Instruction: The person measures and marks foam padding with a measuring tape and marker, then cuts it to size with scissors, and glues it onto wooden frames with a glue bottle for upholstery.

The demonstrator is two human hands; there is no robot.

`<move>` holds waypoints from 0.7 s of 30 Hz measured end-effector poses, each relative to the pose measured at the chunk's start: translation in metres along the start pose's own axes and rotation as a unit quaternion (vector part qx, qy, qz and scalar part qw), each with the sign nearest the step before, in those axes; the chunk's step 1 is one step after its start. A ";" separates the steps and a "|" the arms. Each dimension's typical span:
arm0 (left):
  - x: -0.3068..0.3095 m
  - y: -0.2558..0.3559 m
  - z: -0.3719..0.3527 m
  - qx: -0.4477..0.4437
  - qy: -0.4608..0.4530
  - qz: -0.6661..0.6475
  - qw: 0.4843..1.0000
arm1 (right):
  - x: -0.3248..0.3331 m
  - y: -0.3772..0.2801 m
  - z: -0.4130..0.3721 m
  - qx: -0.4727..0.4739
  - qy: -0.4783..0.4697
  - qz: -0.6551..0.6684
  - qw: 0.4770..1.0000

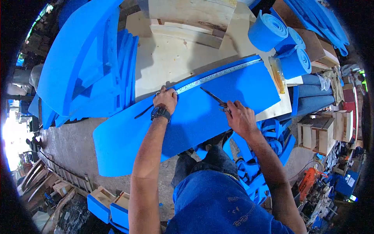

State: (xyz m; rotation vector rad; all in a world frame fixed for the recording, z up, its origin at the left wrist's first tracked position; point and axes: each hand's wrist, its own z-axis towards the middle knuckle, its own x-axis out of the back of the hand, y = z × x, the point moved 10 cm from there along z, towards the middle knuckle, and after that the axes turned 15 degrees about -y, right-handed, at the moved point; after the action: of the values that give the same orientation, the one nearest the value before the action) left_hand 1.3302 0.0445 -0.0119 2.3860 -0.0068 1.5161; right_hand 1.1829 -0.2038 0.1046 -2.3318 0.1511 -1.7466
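Note:
A long blue foam sheet [198, 113] lies across the plywood table, its left part reaching past the table's edge. Along its far edge runs the pale blade of a tape measure [218, 75], stretched out nearly to the sheet's right end. My left hand [166, 100], with a watch on the wrist, is closed around the tape's case, which is mostly hidden; a black strap [143, 112] sticks out beside it. In my right hand [241, 117] is a pair of dark scissors [213, 96], blades pointing up and left over the foam.
Cut blue foam pieces [85, 70] stand stacked at the left. Foam rolls [269, 31] and a clear bottle with amber contents [277, 74] are at the right end. A wooden frame [187, 29] sits at the back. Foam offcuts [249, 171] lie on the floor near my legs.

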 end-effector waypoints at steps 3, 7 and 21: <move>0.002 0.001 -0.002 -0.009 0.007 -0.005 1.000 | -0.001 -0.006 0.008 0.023 0.008 -0.031 0.999; 0.003 0.002 -0.002 -0.010 0.005 -0.009 1.000 | 0.003 -0.009 0.013 0.051 0.042 -0.040 0.997; 0.001 0.001 -0.001 0.007 -0.026 -0.009 1.000 | 0.000 -0.018 0.019 0.056 -0.022 -0.087 0.994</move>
State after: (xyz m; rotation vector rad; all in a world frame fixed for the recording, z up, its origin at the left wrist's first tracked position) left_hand 1.3302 0.0441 -0.0103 2.4290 0.0137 1.4506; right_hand 1.2004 -0.1841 0.1041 -2.3614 -0.1575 -1.7292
